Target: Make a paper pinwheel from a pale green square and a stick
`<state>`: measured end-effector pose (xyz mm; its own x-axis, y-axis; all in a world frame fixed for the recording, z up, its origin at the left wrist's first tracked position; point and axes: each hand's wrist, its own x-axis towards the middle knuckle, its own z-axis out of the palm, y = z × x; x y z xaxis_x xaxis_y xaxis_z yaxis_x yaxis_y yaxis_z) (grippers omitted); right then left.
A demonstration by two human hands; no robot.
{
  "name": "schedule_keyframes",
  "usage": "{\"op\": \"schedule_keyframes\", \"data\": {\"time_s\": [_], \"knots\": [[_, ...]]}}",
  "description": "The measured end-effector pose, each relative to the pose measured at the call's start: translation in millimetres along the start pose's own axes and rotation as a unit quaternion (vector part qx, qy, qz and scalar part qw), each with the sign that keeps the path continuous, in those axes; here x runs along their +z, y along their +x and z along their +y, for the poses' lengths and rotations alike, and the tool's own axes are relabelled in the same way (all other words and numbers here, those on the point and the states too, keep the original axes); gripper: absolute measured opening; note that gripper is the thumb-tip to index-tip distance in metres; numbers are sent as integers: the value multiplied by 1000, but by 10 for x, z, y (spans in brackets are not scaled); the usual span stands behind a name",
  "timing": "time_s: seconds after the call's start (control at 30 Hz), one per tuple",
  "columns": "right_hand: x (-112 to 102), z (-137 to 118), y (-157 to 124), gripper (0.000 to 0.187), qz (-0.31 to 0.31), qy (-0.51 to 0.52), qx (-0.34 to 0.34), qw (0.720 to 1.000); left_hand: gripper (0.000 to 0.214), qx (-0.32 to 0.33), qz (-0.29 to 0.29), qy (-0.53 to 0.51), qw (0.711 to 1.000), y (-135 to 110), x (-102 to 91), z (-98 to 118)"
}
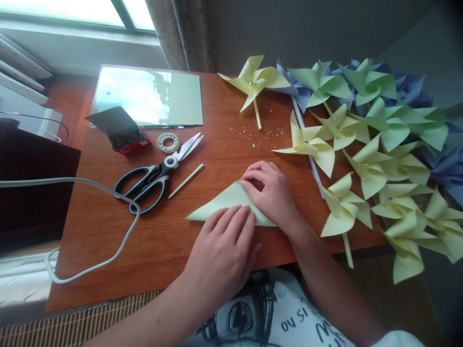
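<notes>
A sheet of pale green paper (pixel 217 204), folded into a triangle, lies flat on the wooden table in front of me. My left hand (pixel 227 241) presses its curled fingers onto the paper's lower middle, with the thumb tucked low near the edge. At the top corner, my right hand (pixel 269 190) has its thumb and forefinger closed together on the fold. A thin rolled paper stick (pixel 186 181) lies left of the paper. Beside it rest black-handled scissors (pixel 159 176) with parted blades, and a tape roll (pixel 168 142).
Several paper pinwheels, yellow (pixel 340 205), green (pixel 388 125) and blue (pixel 412 91), crowd the right side. Small paper scraps (pixel 256 137) dot the table. An open red box (pixel 133 140) and a sheet stack (pixel 186 99) sit at back left. A white cable (pixel 119 255) loops over the left edge.
</notes>
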<state>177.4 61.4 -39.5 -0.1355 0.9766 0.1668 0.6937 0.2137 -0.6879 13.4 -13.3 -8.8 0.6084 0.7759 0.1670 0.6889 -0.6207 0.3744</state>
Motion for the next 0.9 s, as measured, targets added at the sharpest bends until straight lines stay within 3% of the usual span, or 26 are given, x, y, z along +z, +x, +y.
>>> {"op": "schedule_keyframes", "data": {"time_s": [0.13,0.23,0.3,0.47,0.57,0.9], "knots": [[-109,-48,9,13,-34,86,24,995,29,-79,53,-29,995,225,-145,-244],[-203,-94,7,10,-64,168,51,982,24,-145,58,-44,987,351,-180,-420],[-249,-120,4,9,-80,205,65,973,17,-169,28,-140,975,387,-179,-487],[-288,-163,-1,10,-116,222,82,965,19,-215,-9,-357,909,383,-166,-509],[-299,-186,10,9,-118,200,68,970,19,-234,-4,-382,894,386,-162,-504],[-309,-181,60,11,-99,179,22,979,22,-254,2,-388,886,407,-153,-498]]}}
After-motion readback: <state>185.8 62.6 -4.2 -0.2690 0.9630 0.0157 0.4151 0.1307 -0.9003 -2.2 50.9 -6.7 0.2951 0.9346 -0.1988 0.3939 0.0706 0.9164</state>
